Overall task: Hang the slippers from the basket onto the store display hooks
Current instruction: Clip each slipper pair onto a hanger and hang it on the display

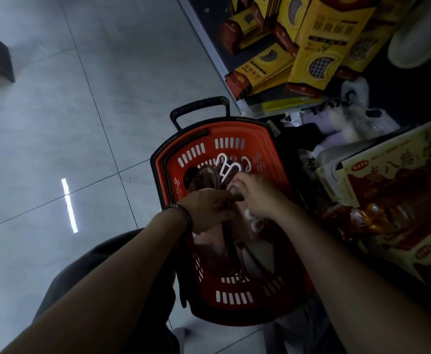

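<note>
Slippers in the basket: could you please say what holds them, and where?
Left hand and right hand both grip the dark slippers mid-length, inside the basket; exact spot hidden.

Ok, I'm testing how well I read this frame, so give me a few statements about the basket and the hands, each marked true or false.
1. The left hand and the right hand both reach into the orange basket. True.
2. The basket stands on a shelf. False: it stands on the tiled floor.
3. A bead bracelet sits on the left wrist. True.
4. The slippers in the basket are bright yellow. False: the slippers are dark brown, with white hangers among them.
5. The yellow boxes lie inside the basket. False: the yellow boxes are stacked beyond it, on the right.
</note>
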`<state>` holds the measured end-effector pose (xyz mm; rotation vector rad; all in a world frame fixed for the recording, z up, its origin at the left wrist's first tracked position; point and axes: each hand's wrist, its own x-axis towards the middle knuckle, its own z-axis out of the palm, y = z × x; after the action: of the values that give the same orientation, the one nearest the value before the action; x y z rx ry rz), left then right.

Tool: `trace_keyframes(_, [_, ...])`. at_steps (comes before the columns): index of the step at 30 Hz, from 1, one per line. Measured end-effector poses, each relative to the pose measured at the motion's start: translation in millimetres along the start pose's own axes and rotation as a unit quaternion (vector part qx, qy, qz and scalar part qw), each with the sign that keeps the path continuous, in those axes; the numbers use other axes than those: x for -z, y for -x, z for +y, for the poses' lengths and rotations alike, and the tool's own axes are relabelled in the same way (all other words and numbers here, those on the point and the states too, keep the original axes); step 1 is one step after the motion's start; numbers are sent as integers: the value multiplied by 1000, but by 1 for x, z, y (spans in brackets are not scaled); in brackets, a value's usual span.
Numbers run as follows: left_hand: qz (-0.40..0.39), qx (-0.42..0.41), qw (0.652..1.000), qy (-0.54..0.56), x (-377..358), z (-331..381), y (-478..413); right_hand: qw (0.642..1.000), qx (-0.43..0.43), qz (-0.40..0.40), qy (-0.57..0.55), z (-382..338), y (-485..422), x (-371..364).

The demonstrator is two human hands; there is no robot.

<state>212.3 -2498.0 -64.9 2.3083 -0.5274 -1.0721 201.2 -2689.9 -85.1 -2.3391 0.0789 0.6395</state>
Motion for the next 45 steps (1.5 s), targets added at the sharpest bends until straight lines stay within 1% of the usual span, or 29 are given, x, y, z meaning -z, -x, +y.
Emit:
trace_keyframes(2, [24, -9, 999, -36, -3, 2, -1, 1000, 0, -5, 2, 0, -2, -1])
trace_keyframes(4, [20, -2, 999, -34, -2, 2, 0, 1000, -8, -3, -27, 0, -4, -2])
trace_keyframes(6, [7, 11, 1000, -27, -1, -1, -2, 997, -9, 25, -73, -4, -9, 1])
trace_keyframes(8, [5, 19, 999, -25, 0, -4, -2, 994, -10, 63, -84, -9, -18, 7])
trace_keyframes(9, [7, 19, 999, -25, 1, -5, -2, 994, -18, 66, -82, -10, -24, 11])
trace_keyframes(12, [12, 21, 1000, -17, 2, -7, 1, 991, -75, 26, -109, -6, -47, 16])
trace_keyframes(14, [26, 18, 999, -10, 4, -9, 3, 976, -124, 2, -179, -3, -59, 14])
trace_keyframes(18, [28, 18, 999, 18, 7, -15, 4, 937, -172, -62, -298, -4, -68, 4])
trace_keyframes(19, [25, 18, 999, 23, 8, -16, 3, 926, -184, -69, -323, -4, -70, 1])
trace_keyframes(21, [19, 20, 999, 27, 10, -17, 3, 909, -199, -54, -361, -5, -71, -1])
trace_keyframes(23, [16, 19, 999, 24, 12, -16, 5, 908, -200, -22, -368, -6, -77, -2])
trace_keyframes(25, [18, 20, 999, 31, 14, -18, 5, 917, -190, 14, -351, -7, -81, -3])
trace_keyframes(27, [15, 24, 998, 56, 15, -21, 5, 927, -158, 84, -330, -10, -84, -3])
trace_keyframes(30, [9, 43, 996, 80, 18, -23, 4, 949, -91, 203, -222, -16, -83, 10])
trace_keyframes(32, [7, 52, 995, 84, 20, -24, 3, 951, -59, 264, -149, -17, -79, 23])
trace_keyframes(34, [15, 65, 993, 102, 23, -22, 3, 944, -31, 301, -128, -21, -71, 37])
trace_keyframes(36, [32, 79, 989, 120, 27, -20, 2, 938, -4, 321, -132, -28, -62, 53])
trace_keyframes(38, [58, 90, 983, 147, 32, -17, 2, 936, 21, 334, -107, -35, -53, 70])
trace_keyframes(39, [76, 99, 978, 168, 35, -17, 2, 933, 33, 345, -93, -36, -49, 79])
trace_keyframes(41, [120, 122, 960, 221, 39, -17, 3, 915, 63, 385, -99, -37, -36, 95])
trace_keyframes(43, [160, 141, 938, 273, 44, -18, 4, 885, 95, 434, -142, -34, -19, 108])
trace_keyframes(45, [187, 162, 914, 321, 48, -18, 5, 849, 120, 471, -210, -33, 0, 115])
